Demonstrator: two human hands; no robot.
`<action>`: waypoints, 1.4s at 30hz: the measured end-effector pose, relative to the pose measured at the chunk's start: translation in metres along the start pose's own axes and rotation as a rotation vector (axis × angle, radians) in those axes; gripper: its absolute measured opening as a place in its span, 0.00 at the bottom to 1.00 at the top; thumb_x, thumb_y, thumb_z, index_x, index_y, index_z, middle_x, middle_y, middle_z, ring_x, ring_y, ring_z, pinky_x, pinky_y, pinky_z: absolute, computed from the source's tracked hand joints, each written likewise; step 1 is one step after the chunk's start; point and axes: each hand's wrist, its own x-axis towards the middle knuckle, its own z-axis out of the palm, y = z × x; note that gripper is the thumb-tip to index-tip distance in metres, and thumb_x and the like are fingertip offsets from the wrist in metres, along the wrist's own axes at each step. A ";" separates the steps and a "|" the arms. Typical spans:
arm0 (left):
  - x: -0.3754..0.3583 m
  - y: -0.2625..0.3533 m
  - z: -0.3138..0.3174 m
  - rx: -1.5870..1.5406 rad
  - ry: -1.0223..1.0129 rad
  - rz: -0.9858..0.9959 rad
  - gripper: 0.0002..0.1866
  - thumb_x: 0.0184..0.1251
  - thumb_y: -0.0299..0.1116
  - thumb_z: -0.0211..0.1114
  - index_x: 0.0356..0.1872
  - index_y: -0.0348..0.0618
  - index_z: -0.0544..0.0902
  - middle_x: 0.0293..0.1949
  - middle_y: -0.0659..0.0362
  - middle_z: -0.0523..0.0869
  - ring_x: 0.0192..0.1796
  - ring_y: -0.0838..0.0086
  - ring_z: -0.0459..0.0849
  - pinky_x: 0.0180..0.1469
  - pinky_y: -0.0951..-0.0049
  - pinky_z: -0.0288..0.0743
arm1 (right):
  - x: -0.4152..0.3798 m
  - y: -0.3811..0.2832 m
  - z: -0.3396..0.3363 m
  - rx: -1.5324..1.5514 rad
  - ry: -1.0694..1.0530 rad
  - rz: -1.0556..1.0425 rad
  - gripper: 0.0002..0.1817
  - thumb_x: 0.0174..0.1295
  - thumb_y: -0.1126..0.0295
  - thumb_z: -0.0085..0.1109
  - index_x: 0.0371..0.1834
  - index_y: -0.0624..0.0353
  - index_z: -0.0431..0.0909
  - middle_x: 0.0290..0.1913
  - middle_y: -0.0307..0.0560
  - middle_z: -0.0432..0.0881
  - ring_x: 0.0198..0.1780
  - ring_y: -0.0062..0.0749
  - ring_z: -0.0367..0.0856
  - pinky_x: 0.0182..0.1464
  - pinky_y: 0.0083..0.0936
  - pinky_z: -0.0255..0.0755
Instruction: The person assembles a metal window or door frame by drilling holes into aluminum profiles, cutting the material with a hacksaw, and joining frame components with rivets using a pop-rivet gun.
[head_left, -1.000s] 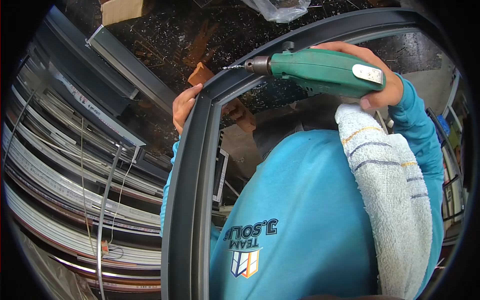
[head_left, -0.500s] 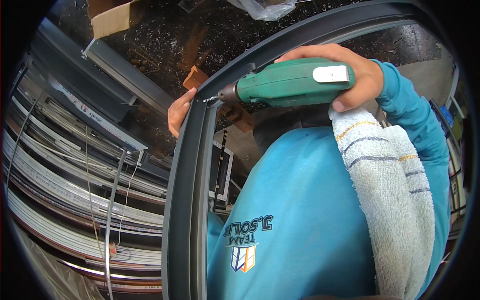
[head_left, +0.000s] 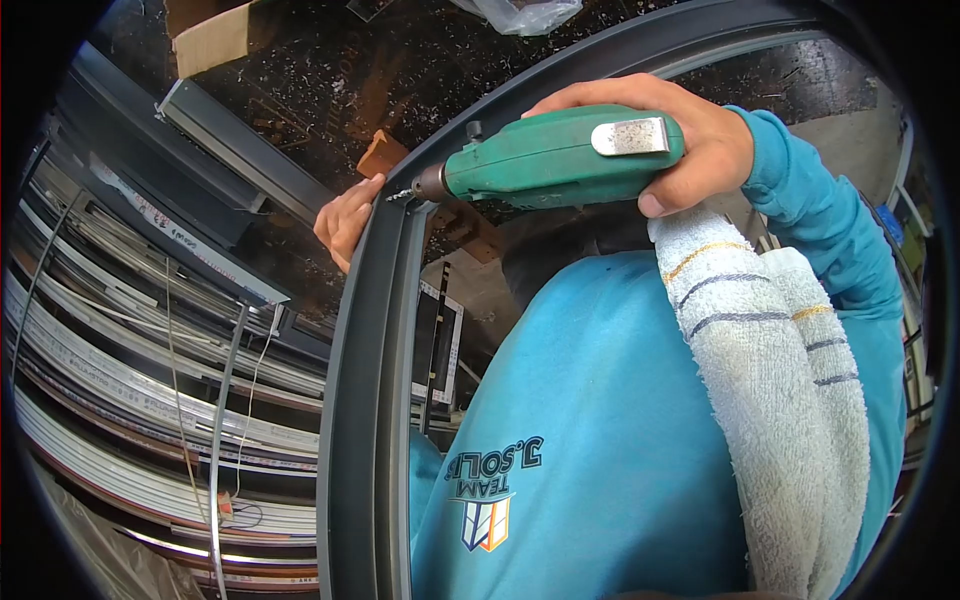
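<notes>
My right hand [head_left: 690, 140] grips a green power drill [head_left: 550, 160], held level with its bit pointing left. The bit tip touches the corner of a dark grey metal frame [head_left: 365, 400], where the upright bar meets the top bar. My left hand [head_left: 345, 220] clasps the outer edge of that corner, just left of the bit. A striped white towel [head_left: 770, 380] hangs over my right shoulder on a blue shirt.
Long aluminium profiles [head_left: 120, 380] lie stacked on the left. A dark bench top [head_left: 330, 70] strewn with metal shavings lies behind the frame, with a wooden block [head_left: 380, 155], a cardboard piece [head_left: 215, 40] and a plastic bag [head_left: 520, 15].
The drill has moved down and left, from above the frame until its bit meets the frame corner. My left hand has stayed on the corner.
</notes>
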 end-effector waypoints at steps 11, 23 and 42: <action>-0.006 0.000 -0.008 -0.062 -0.090 -0.075 0.22 0.63 0.34 0.71 0.55 0.46 0.71 0.49 0.49 0.89 0.50 0.63 0.87 0.61 0.61 0.66 | 0.007 -0.025 0.004 0.063 0.039 0.071 0.41 0.43 0.72 0.67 0.67 0.68 0.70 0.55 0.51 0.82 0.54 0.31 0.79 0.59 0.27 0.74; -0.024 -0.008 -0.002 -0.167 -0.035 -0.125 0.21 0.64 0.33 0.70 0.54 0.47 0.71 0.50 0.49 0.88 0.53 0.62 0.87 0.62 0.60 0.65 | 0.014 -0.033 0.002 0.084 0.089 0.214 0.32 0.45 0.70 0.65 0.58 0.65 0.76 0.42 0.45 0.84 0.43 0.27 0.80 0.48 0.26 0.76; -0.021 -0.012 -0.002 -0.182 -0.062 -0.055 0.25 0.60 0.32 0.73 0.55 0.46 0.70 0.51 0.47 0.86 0.49 0.61 0.87 0.57 0.61 0.69 | 0.025 -0.056 0.007 -0.003 0.080 0.386 0.45 0.35 0.66 0.65 0.65 0.69 0.69 0.55 0.54 0.82 0.55 0.36 0.81 0.61 0.29 0.72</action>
